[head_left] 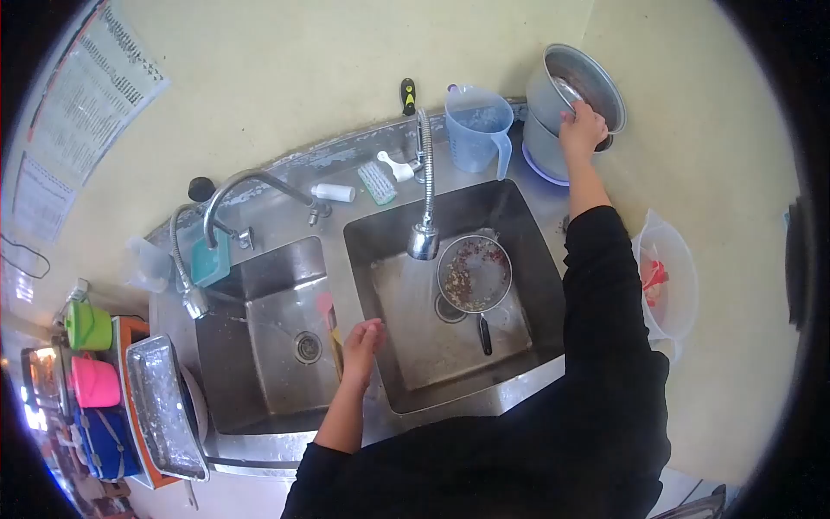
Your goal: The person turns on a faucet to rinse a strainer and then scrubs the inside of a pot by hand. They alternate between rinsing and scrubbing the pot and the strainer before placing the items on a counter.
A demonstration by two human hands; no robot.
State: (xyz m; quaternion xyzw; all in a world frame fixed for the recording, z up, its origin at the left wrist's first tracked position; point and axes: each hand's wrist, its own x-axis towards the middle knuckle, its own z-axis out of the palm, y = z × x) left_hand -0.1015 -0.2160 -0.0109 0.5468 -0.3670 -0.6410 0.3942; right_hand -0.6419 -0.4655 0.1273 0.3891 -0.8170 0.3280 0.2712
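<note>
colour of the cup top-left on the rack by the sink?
The upper cup is bright green; the one below it is pink. Head view shows it, at the left edge.

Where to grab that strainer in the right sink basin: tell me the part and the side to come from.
Grip the strainer by its dark handle, probably coming from the front edge of the sink. The handle points toward the person, lies free on the basin floor, and keeps fingers off the mesh bowl, which holds wet bits. The flexible faucet head hangs by the bowl's far left rim, so approaching from behind looks awkward.
</note>
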